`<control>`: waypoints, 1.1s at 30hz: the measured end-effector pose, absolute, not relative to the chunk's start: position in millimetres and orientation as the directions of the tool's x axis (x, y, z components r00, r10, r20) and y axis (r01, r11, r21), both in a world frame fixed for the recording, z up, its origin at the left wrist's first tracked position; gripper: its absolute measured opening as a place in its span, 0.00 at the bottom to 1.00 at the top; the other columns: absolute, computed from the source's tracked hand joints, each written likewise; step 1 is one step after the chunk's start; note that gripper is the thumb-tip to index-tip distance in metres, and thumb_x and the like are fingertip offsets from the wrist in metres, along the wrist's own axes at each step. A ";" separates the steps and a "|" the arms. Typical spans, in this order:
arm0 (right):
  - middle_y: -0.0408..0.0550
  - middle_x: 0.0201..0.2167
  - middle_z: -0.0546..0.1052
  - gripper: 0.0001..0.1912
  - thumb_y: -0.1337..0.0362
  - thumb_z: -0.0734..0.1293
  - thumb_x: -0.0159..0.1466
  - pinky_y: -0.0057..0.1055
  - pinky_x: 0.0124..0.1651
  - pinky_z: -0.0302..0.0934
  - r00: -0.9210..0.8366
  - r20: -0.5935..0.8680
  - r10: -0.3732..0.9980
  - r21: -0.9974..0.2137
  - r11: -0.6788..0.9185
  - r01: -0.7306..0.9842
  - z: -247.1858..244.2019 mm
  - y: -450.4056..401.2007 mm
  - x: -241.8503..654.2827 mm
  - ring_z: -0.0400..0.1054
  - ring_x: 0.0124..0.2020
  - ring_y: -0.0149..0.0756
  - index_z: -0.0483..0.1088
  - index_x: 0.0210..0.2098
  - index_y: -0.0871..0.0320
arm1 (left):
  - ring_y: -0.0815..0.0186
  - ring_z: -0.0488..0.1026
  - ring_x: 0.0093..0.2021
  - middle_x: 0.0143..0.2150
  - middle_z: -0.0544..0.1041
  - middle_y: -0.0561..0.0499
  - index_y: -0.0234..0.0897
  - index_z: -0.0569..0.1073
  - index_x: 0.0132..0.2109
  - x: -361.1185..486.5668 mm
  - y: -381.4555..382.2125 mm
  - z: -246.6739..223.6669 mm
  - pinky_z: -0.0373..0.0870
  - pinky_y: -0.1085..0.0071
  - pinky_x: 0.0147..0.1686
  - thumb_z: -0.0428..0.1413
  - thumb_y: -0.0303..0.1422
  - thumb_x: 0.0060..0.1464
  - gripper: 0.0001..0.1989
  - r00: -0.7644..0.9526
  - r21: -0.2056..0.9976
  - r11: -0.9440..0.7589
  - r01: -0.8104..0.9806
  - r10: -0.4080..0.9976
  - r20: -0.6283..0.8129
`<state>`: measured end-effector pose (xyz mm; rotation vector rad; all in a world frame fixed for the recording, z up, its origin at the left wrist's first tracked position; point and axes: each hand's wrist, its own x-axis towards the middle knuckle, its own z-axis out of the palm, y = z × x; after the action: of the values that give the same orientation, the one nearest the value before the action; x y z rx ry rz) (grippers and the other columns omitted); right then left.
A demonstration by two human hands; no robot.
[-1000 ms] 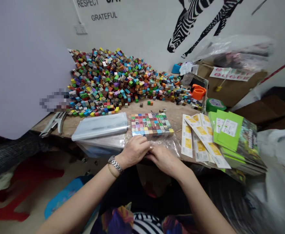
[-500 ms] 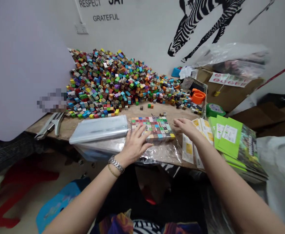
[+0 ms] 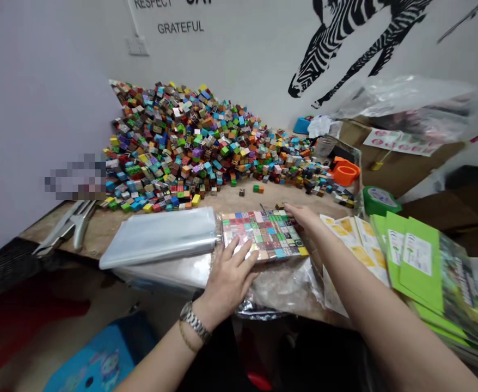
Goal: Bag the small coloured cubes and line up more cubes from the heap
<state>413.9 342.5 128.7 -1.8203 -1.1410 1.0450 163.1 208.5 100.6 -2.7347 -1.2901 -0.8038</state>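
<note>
Left hand (image 3: 225, 286) spread wide on the near left of the wrapped cube block (image 3: 267, 234), by the counter's (image 3: 239, 201) front edge; right hand (image 3: 306, 219) now narrow at its far right corner, grip unclear, seemingly steadying it; cube heap (image 3: 190, 141) beyond.

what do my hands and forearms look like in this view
Both are bare, with no gloves and no sleeves in sight on the forearms. The left hand has a silver-coloured metal link watch at its wrist, with a thin yellowish band beside it. The right hand shows nothing worn.
</note>
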 end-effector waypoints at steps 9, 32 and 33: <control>0.44 0.20 0.73 0.09 0.57 0.71 0.53 0.29 0.24 0.55 0.299 -0.375 0.877 -0.845 -0.456 0.279 126.6 354.0 416.0 0.63 0.21 0.33 0.73 0.26 0.57 | 0.50 0.61 0.68 0.64 0.72 0.46 0.38 0.70 0.61 160.7 208.8 97.7 0.65 0.44 0.63 0.52 0.29 0.63 0.19 0.499 0.229 -0.675 0.702 0.694 0.519; 0.45 0.29 0.75 0.12 0.56 0.65 0.55 0.30 0.32 0.63 0.398 -0.160 0.903 -0.902 -0.298 0.314 100.1 315.3 439.5 0.68 0.30 0.35 0.71 0.35 0.56 | 0.52 0.60 0.69 0.64 0.72 0.46 0.41 0.71 0.60 151.2 214.3 103.2 0.45 0.43 0.70 0.52 0.27 0.62 0.20 0.561 0.308 -0.709 0.635 0.697 0.446; 0.46 0.32 0.77 0.14 0.56 0.65 0.57 0.32 0.35 0.65 0.399 -0.117 0.909 -0.904 -0.264 0.337 102.5 305.7 439.7 0.70 0.33 0.37 0.72 0.39 0.56 | 0.52 0.61 0.69 0.64 0.72 0.47 0.41 0.71 0.60 151.6 214.7 105.4 0.45 0.43 0.70 0.52 0.27 0.62 0.20 0.567 0.304 -0.707 0.638 0.699 0.435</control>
<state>439.7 305.7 102.5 -1.8013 -1.0819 0.8410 151.6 214.7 105.4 -2.8796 -1.2335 -0.8814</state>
